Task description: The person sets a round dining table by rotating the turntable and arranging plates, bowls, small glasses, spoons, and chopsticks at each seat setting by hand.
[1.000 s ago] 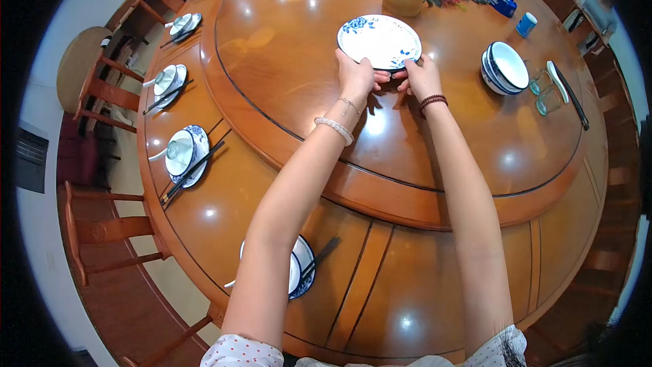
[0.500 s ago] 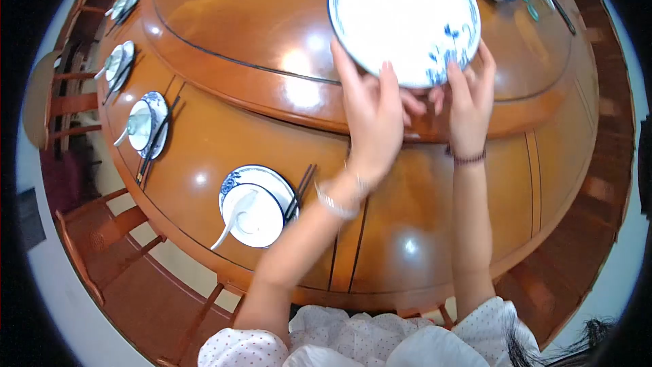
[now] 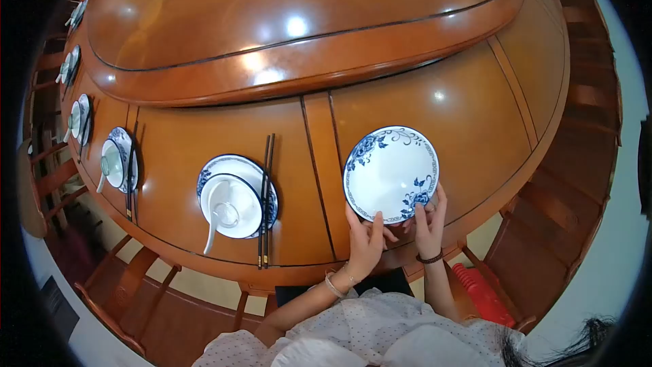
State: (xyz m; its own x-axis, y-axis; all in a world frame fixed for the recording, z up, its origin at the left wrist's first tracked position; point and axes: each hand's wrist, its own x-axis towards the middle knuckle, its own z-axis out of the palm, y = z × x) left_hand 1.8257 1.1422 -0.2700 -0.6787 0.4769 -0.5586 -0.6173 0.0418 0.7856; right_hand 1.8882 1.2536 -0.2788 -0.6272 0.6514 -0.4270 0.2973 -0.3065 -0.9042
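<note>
Between both hands is a white plate (image 3: 390,173) with blue flower patterns and a blue rim, at the near edge of the round wooden table (image 3: 299,119). My left hand (image 3: 367,241) grips its lower left rim, thumb on top and the other fingers partly under it. My right hand (image 3: 429,221) holds the lower right rim the same way. Whether the plate touches the table I cannot tell. To the left is a place setting: a patterned plate (image 3: 272,194) under a white bowl (image 3: 231,221) with a white spoon (image 3: 212,231) and a small clear glass, black chopsticks (image 3: 266,204) alongside.
More settings of bowls, plates and chopsticks line the table's left side, the nearest with a bowl (image 3: 112,163). A raised round turntable (image 3: 305,61) fills the middle. Wooden chairs (image 3: 129,278) surround the table; something red (image 3: 482,295) lies on one at the lower right.
Both hands have brought the plate from over the turntable back to the near edge. The view has shifted, and the stacked bowls at the far right have left it.
</note>
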